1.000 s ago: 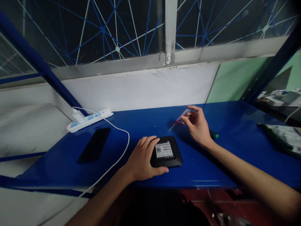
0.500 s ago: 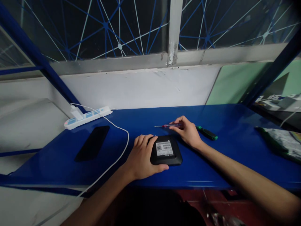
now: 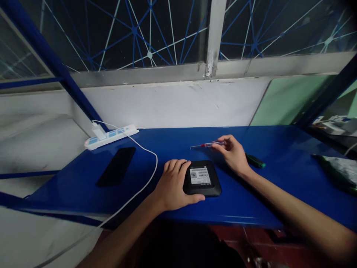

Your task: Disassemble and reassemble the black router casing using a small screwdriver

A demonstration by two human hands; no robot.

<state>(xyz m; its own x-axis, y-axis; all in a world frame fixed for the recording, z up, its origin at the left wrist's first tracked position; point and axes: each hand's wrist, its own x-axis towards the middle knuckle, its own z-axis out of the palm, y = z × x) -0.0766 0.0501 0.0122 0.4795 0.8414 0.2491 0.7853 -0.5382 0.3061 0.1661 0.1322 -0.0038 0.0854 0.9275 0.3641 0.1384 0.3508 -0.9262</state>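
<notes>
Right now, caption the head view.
Left hand gripping a flat black plastic box with a white label; right hand holding a slim, clear-handled screwdriver.

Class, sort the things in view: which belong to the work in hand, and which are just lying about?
In hand:
- black labelled box, held by the left hand
- slim screwdriver, in the right hand

Apparently lying about:
- green-ended tool, possibly a spare
- flat black slab
- power strip
- white cable
- shiny packet
</notes>
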